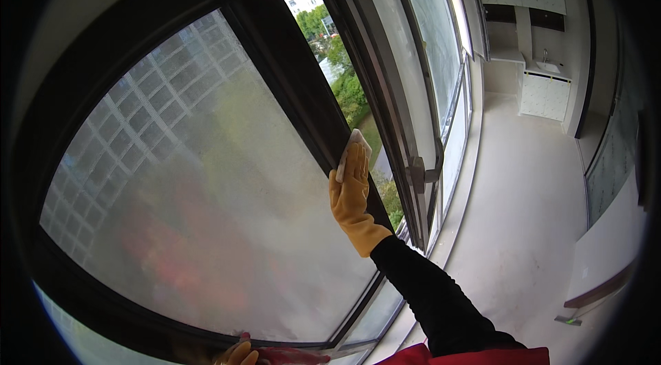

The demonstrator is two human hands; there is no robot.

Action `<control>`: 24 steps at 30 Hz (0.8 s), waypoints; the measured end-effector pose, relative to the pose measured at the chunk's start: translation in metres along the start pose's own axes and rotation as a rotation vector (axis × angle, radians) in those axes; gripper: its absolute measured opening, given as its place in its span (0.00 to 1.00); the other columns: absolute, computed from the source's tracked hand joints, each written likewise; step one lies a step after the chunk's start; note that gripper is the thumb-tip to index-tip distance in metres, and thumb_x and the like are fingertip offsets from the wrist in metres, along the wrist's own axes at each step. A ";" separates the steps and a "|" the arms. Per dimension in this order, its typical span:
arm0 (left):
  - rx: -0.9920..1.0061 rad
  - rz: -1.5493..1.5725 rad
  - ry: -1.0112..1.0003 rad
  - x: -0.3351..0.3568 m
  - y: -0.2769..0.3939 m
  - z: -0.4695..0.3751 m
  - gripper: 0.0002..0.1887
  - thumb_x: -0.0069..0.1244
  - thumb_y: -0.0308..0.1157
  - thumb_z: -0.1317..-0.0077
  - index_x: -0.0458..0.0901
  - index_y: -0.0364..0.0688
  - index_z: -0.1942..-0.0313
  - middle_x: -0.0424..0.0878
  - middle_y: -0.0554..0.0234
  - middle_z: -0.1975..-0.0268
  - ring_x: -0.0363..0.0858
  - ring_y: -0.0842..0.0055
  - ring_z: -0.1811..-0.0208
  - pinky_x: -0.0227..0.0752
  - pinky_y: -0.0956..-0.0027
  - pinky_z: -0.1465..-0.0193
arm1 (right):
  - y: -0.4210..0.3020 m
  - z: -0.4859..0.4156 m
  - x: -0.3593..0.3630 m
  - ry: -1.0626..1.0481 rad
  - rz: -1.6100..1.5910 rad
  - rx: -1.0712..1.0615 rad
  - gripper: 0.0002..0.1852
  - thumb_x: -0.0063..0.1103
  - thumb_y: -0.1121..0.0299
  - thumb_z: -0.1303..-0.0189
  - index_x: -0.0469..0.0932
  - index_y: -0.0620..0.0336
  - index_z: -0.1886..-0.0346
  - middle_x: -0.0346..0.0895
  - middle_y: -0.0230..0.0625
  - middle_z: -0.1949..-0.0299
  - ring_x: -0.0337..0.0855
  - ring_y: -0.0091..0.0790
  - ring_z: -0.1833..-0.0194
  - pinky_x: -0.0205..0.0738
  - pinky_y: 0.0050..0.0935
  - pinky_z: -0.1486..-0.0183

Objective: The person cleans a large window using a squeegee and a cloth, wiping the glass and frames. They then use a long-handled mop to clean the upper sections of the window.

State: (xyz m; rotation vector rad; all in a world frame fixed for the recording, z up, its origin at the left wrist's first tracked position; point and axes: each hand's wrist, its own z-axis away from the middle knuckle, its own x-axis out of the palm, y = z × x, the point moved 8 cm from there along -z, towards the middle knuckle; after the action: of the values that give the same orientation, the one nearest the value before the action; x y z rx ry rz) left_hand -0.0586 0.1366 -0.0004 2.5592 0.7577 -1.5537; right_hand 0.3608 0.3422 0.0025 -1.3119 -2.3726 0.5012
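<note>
An open window sash with a dark frame [310, 101] and a hazy, dusty glass pane [222, 184] fills the left and middle. My right hand [353, 194], in a tan rubber glove, presses a whitish cloth or pad [356, 145] against the sash's right frame bar, its fingers flat over it. At the bottom edge, my left hand [240, 354], gloved alike, shows only in part, beside a red object [292, 355] that lies along the lower frame. Whether the left hand grips it cannot be told.
Right of my hand stands another dark-framed sash with a handle [431, 174]. Beyond run a window row, a pale floor [516, 199] and a counter with a sink [548, 66]. A squeegee-like tool [568, 320] lies low right. Trees show outside through the gap.
</note>
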 end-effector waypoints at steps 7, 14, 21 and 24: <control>0.015 -0.033 0.040 -0.011 -0.002 0.004 0.19 0.63 0.44 0.30 0.83 0.42 0.46 0.88 0.47 0.48 0.91 0.51 0.56 0.89 0.56 0.58 | -0.142 -0.280 0.081 -0.083 0.102 -0.146 0.33 0.38 0.56 0.17 0.55 0.69 0.19 0.56 0.57 0.19 0.53 0.58 0.18 0.41 0.48 0.14; 0.010 -0.042 0.062 -0.015 -0.001 0.005 0.19 0.64 0.43 0.30 0.83 0.42 0.46 0.88 0.49 0.48 0.91 0.52 0.56 0.88 0.58 0.58 | -0.100 -0.228 0.048 0.080 -0.653 -0.017 0.31 0.38 0.57 0.17 0.59 0.66 0.19 0.55 0.54 0.17 0.55 0.53 0.17 0.41 0.46 0.13; -0.001 -0.053 -0.014 -0.004 -0.003 0.004 0.19 0.65 0.41 0.31 0.83 0.41 0.46 0.88 0.47 0.48 0.91 0.52 0.54 0.89 0.57 0.57 | -0.160 -0.267 0.090 0.000 -0.039 -0.309 0.31 0.34 0.59 0.17 0.56 0.69 0.19 0.56 0.55 0.18 0.50 0.58 0.17 0.38 0.51 0.14; 0.000 -0.054 -0.011 0.002 -0.002 0.005 0.18 0.66 0.38 0.33 0.83 0.40 0.47 0.89 0.46 0.49 0.92 0.52 0.54 0.90 0.57 0.56 | -0.093 -0.151 0.059 0.049 0.162 -0.199 0.31 0.40 0.59 0.18 0.58 0.67 0.19 0.57 0.56 0.19 0.53 0.62 0.18 0.42 0.55 0.15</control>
State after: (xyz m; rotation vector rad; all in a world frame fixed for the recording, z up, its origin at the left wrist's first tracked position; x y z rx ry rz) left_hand -0.0630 0.1382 -0.0045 2.5487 0.8318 -1.5811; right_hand 0.3388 0.3652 0.1871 -1.5944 -2.3360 0.2794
